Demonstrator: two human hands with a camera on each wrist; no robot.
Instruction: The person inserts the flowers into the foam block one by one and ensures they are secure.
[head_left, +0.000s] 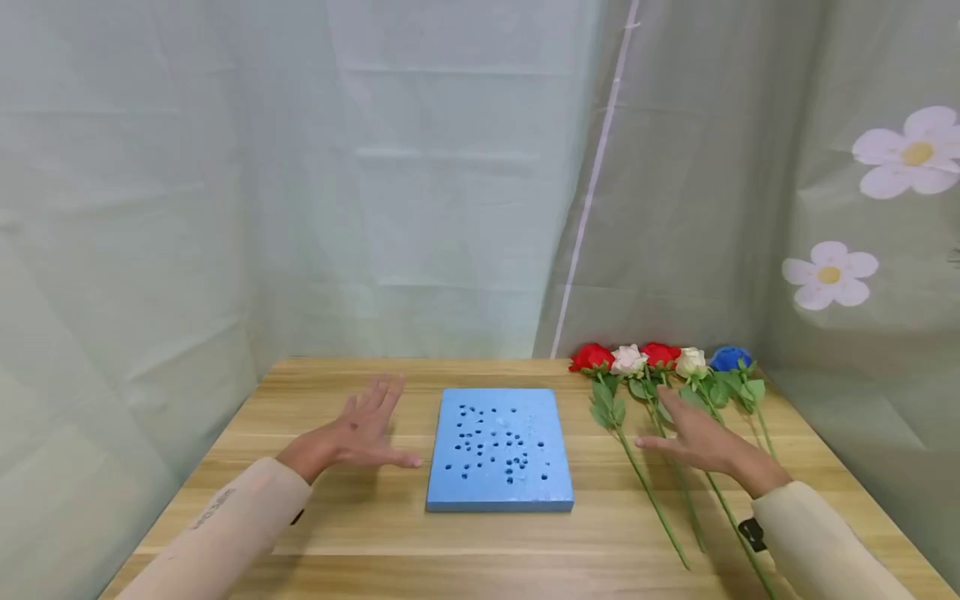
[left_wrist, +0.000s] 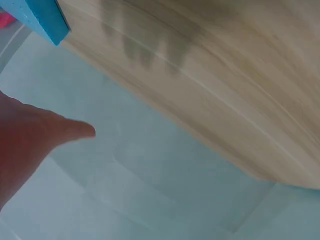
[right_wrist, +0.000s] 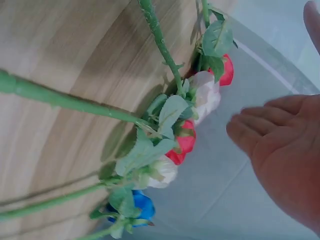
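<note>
Pale cloth (head_left: 450, 183) hangs behind and to the left, wrinkled with faint creases; greyer cloth (head_left: 675, 208) covers the right side, printed with white flowers with yellow centres (head_left: 828, 275); below it all spreads a wood-grained table (head_left: 352, 533). Before me, between my hands, a blue board (head_left: 498, 450) lies flat on the table, peppered with small dark holes; my left hand (head_left: 360, 429) hovers just to its left, fingers straight and released, thumb stretched out towards the board. My right hand (head_left: 697, 442) hangs over the stems on the right, its fingers extended and grasping nothing; the wrist view shows it apart from the blooms. Five roses lie in a row there, heads at the far edge, stems towards me; from the left they run as a red rose (head_left: 592, 357), a pale pink rose (head_left: 628, 359), another red rose (head_left: 661, 354), a cream rose (head_left: 691, 363) and a blue rose (head_left: 729, 358); light sleeves (head_left: 825, 542) cover my forearms.
</note>
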